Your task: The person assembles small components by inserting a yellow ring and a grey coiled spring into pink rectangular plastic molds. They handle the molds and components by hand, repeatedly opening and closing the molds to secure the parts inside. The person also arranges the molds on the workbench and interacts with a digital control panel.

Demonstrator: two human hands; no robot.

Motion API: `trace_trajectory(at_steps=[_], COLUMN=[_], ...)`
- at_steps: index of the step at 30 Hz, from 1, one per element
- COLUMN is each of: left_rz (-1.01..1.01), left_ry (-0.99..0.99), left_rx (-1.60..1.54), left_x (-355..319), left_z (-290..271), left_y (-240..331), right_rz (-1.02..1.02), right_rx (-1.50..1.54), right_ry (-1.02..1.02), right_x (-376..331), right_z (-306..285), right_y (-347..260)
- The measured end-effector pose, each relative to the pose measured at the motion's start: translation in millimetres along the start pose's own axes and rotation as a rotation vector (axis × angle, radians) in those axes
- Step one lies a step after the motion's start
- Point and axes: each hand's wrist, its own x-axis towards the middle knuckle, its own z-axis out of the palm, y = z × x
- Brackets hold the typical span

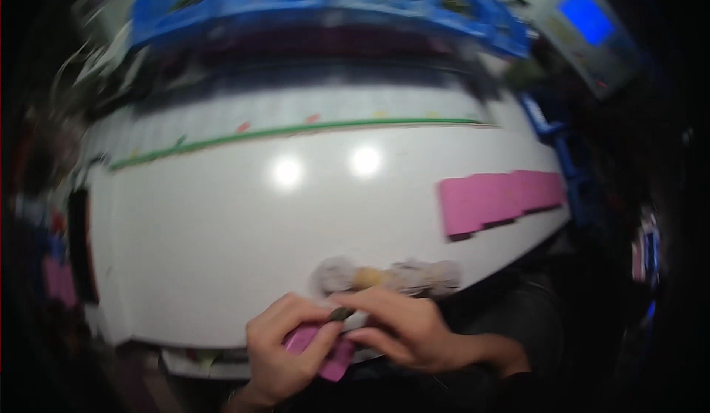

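Note:
My left hand (pixel 282 346) is closed around a small pink piece (pixel 334 363), part of it hidden by the fingers. A small dark lump (pixel 340 314) sits at the tips of the left thumb and forefinger. Meeting it from the right, my right hand (pixel 407 330) has thumb and forefinger bent toward the lump, the forefinger touching or very near it. Blur hides whether those fingers grip anything. Just beyond the hands lies a row of roundish greyish-white lumps (pixel 336 274) with a yellowish one (pixel 370 278) among them.
Overlapping pink flat pieces (pixel 481 202) with dark lower edges lie at the right of the white table (pixel 200 243). A green strip (pixel 296 130) crosses its back. Beyond stand blue bins (pixel 259 5) holding greenish contents. A device with a blue screen (pixel 586 15) stands far right.

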Motion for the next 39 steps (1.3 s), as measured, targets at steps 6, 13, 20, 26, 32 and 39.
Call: trace_trajectory(at_steps=[6,13,20,26,32,39], left_rz=[-0.198,-0.164,-0.539,-0.121,-0.242,-0.121], left_ry=[0.083,0.023,0.218,-0.056,-0.261,-0.033], left_rx=[-0.136,-0.452,-1.019,-0.976,-0.661,-0.796], left_x=[-2,-1,8,-13,-2,-4], left_z=[-2,22,11,-3,13,-6], left_y=[14,-26,-41,-58,33,5], right_rz=[0.466,-0.028,-0.239,-0.626,-0.172,-0.155], right_rx=[0.599,0.344,0.133,0.004,0.202,-0.395], right_ry=[0.170,1.380,0.159,0.251,-0.048,0.123], right_x=[11,-40,4,40,51,38], right_z=[-67,-259,-33,0,2,2], right_y=[14,121,35,6,14,10])
